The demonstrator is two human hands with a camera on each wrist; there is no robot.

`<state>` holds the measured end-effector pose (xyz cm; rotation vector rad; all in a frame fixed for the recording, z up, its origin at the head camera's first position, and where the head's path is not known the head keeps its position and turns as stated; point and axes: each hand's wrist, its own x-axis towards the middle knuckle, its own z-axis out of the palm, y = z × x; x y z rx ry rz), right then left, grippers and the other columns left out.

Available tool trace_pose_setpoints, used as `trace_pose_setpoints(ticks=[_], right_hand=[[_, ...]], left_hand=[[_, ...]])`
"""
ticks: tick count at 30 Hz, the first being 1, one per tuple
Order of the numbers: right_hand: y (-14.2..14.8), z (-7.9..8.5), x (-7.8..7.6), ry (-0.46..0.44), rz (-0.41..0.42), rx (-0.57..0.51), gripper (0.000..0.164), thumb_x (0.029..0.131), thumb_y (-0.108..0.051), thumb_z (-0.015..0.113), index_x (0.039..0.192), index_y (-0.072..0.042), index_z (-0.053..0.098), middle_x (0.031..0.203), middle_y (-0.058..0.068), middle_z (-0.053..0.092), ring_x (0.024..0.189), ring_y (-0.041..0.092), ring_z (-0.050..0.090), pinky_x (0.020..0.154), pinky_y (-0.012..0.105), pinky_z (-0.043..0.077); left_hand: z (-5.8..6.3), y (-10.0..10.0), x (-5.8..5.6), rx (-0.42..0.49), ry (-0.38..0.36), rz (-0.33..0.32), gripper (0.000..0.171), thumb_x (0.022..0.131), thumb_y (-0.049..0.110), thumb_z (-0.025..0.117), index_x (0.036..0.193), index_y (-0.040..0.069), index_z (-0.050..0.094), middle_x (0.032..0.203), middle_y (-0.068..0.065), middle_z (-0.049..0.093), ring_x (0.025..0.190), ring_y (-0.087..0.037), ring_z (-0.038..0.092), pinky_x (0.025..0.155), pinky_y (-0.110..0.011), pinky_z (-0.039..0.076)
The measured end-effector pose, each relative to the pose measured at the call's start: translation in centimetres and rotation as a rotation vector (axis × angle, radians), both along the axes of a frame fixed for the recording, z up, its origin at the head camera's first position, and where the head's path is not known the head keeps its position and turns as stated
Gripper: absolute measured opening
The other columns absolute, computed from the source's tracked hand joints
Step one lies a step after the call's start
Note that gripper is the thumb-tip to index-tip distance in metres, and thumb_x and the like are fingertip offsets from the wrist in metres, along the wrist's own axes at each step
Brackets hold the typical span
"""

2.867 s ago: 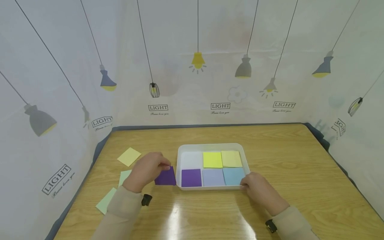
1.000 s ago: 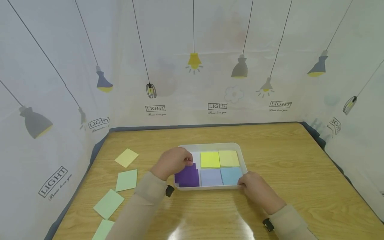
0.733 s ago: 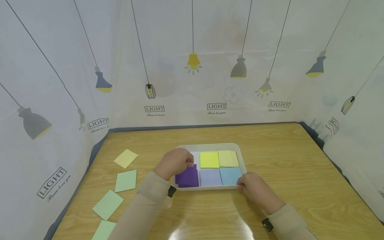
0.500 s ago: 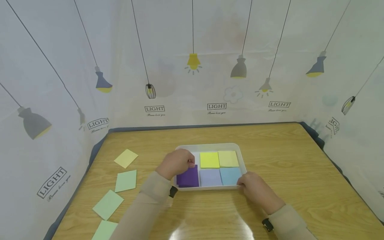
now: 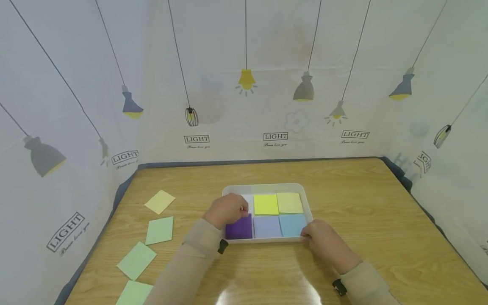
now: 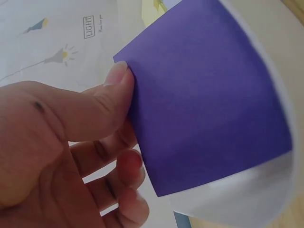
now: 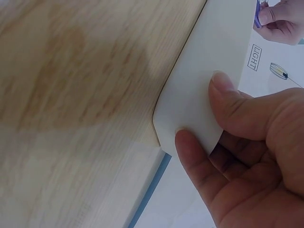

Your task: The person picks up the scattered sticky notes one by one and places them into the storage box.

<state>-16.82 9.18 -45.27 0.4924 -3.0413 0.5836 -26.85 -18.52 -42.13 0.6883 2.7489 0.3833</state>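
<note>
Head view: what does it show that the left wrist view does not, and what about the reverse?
Only the head view: three pale green paper squares, one light blue paper square, and the right hand gripping the tray's near right corner.

Only the left wrist view: the left thumbnail, seen clearly at the paper's edge.

Both: the left hand pinching a dark purple paper square, part or all of the white rounded plastic tray, and the white lamp-printed backdrop.
</note>
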Motion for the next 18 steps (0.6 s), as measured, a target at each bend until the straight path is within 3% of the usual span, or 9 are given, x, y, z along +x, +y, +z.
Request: trace_pose_setpoints(ticks=[9,18], right_hand=[[0.0,0.2,0.1,-0.03,-0.007,-0.003,0.004,0.084,-0.006,0.078,0.08,-0.005,0.077,0.078,0.001,0.07,0.076,0.013,0.062,0.072,0.033,0.058],[0.0,0.1,0.0,-0.02,-0.02,0.018,0.004,0.084,-0.006,0.078,0.08,-0.006,0.077,0.077,0.001,0.069,0.076,0.012,0.061,0.072,0.033,0.057]], left_hand=[[-1.2,-0.3,-0.2,0.009,0.029,0.023,0.009,0.095,0.02,0.07,0.09,0.023,0.077,0.101,0.005,0.073,0.084,-0.012,0.056,0.077,-0.038,0.053],[-1.1,-0.2,0.1,0.02,0.017,0.037,0.01,0.095,0.018,0.07,0.09,0.022,0.077,0.101,0.003,0.073,0.082,-0.012,0.056,0.075,-0.037,0.053]])
